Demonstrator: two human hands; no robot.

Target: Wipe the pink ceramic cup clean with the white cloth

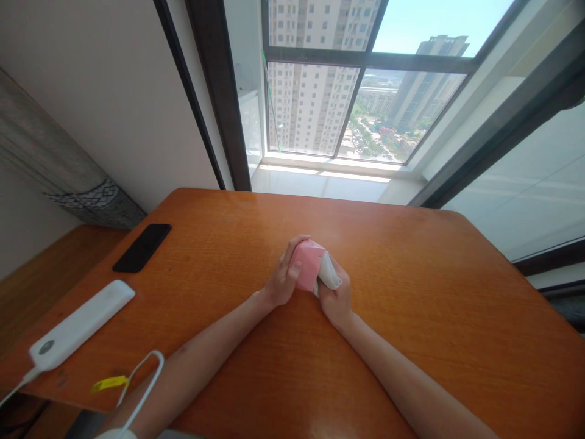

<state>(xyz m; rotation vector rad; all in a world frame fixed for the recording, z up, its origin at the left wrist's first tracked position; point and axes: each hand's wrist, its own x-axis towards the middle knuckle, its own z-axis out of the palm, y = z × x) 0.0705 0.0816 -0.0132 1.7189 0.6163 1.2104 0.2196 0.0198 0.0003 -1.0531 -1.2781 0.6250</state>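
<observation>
Over the middle of the wooden table, my left hand grips a small pink box-like object, fingers over its far side and thumb on its near face. Against the right side of the pink object, my right hand is closed around a crumpled white cloth or tissue. The white material touches the pink object's edge. Whether it comes out of the object or only presses on it, I cannot tell. Some of my right fingers are hidden behind the white material.
A black phone lies at the table's left. Nearer, a long white device with a round grey button trails a cable. A white cord with a yellow tag crosses by my left forearm. Beyond the table stands a window; a curtain hangs left.
</observation>
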